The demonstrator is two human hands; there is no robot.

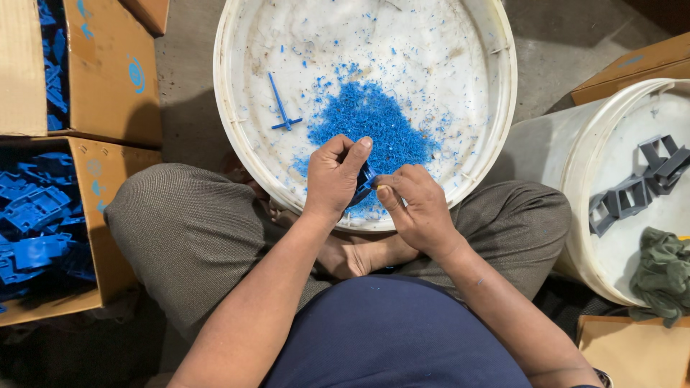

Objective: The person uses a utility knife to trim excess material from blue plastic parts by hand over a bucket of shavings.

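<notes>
At the bottom of the frame sits the person's dark blue shirt, with legs in olive trousers folded around a bare foot (359, 257). Just above, at centre, the left hand (332, 178) and right hand (415, 207) are both closed around one small blue plastic part (364, 185), held between them over the near rim of the wide white plastic tub (503, 108), apparently so that trimmings drop inside. Further up, a heap of blue plastic shavings (370, 122) and a thin blue sprue (282, 108) lie in the tub. At left, an open cardboard box (108, 208) holds blue moulded parts; at right, a white bucket (575, 187) carries grey plastic frames (632, 188) and a green rag (661, 276).
</notes>
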